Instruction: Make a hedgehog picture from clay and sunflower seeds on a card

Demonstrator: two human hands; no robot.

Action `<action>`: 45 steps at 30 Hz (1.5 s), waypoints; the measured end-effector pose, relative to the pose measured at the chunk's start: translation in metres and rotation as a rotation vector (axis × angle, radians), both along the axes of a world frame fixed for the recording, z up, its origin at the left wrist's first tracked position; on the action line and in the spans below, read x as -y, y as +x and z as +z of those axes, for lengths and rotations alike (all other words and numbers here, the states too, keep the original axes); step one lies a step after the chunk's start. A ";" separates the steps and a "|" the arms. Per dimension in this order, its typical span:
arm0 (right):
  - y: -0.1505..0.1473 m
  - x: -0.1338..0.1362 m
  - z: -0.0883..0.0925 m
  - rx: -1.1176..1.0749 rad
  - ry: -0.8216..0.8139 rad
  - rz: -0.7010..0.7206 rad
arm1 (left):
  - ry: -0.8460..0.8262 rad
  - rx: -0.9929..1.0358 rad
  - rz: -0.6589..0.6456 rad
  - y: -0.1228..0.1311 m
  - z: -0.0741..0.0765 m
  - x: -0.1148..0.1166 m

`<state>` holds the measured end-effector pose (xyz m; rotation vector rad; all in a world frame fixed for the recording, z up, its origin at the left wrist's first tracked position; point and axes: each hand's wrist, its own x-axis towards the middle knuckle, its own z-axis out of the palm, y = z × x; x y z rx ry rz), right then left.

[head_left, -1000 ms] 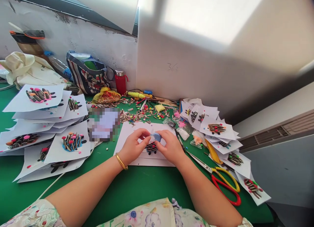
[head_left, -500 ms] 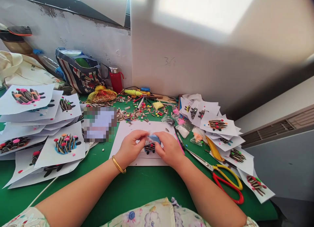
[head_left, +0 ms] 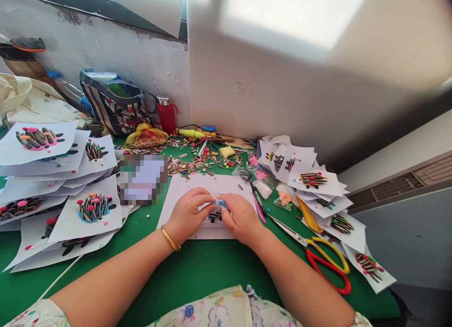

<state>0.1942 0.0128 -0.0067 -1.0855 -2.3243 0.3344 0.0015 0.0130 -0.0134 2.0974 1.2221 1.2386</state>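
Between my two hands is a small clear plastic packet of blue modelling clay (head_left: 221,203). My left hand (head_left: 189,214), with a gold bangle at the wrist, pinches the packet's clear edge between thumb and fingertips. Closed around the blue part is my right hand (head_left: 243,219), thumb toward me. Just below the packet, dark striped sunflower seeds (head_left: 214,217) show on the white paper (head_left: 176,190); the fingers and packet hide the rest of that piece. A loose seed (head_left: 240,187) lies farther up the sheet.
Stacks of seed-decorated cards stand at left (head_left: 67,219) and right (head_left: 314,179). Open scissors (head_left: 328,261) and a yellow comb-like tool (head_left: 308,215) lie by my right forearm. Scattered seeds (head_left: 183,166), clay packets (head_left: 263,189), a red flask (head_left: 166,115) and a bag (head_left: 113,106) fill the back.
My fingers have drawn closer together on the packet, which sits slightly lower. It now covers more of the seeds and the red dot beneath.
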 end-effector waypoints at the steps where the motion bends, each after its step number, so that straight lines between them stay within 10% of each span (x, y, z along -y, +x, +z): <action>1: 0.000 0.000 0.000 -0.001 0.001 -0.005 | 0.018 -0.002 0.001 0.000 0.000 0.001; 25: 0.000 -0.001 0.001 -0.026 0.028 -0.059 | 0.235 -0.147 0.041 0.000 0.005 0.004; 45: 0.036 -0.049 -0.026 0.009 -0.038 -0.309 | -0.395 0.350 0.085 -0.001 -0.005 -0.006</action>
